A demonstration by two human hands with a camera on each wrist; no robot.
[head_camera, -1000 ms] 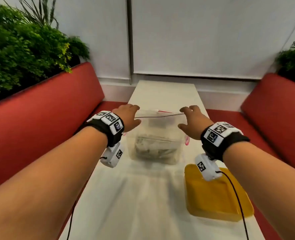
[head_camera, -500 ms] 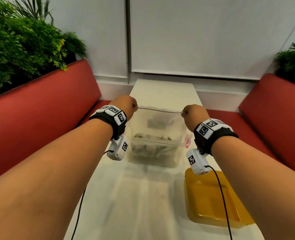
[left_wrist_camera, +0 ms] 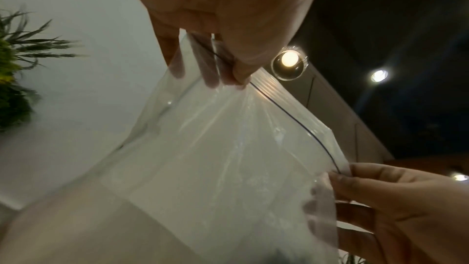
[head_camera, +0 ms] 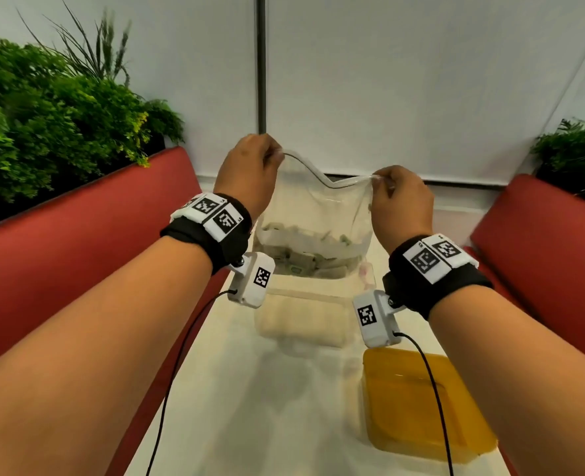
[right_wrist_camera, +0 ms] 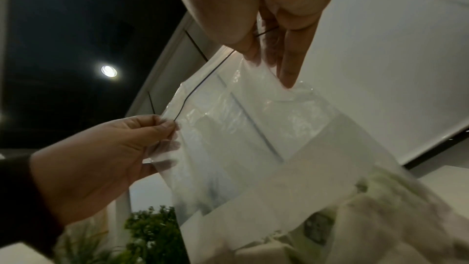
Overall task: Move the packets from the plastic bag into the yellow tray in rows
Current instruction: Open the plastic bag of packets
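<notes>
A clear zip-top plastic bag (head_camera: 313, 214) hangs in the air above the white table (head_camera: 284, 407). Several pale green-and-white packets (head_camera: 304, 249) lie heaped in its bottom. My left hand (head_camera: 249, 166) pinches the bag's top left corner. My right hand (head_camera: 400, 197) pinches the top right corner, a little lower. The left wrist view shows my left fingers (left_wrist_camera: 228, 67) clamped on the zip strip of the bag (left_wrist_camera: 228, 158). In the right wrist view my right fingers (right_wrist_camera: 284, 57) hold the bag (right_wrist_camera: 241, 138) with packets (right_wrist_camera: 355, 218) blurred below. The yellow tray (head_camera: 418, 407) sits at the near right.
Red bench seats (head_camera: 88, 242) run along both sides of the narrow table. Green plants (head_camera: 44, 115) stand behind the left bench and at the far right (head_camera: 579, 156). A white wall (head_camera: 387, 80) closes the far end. Black cables hang from both wrist cameras.
Both hands have lifted the bag up off the table by its top corners. The left hand now sits higher than the right, and the top edge sags between them.
</notes>
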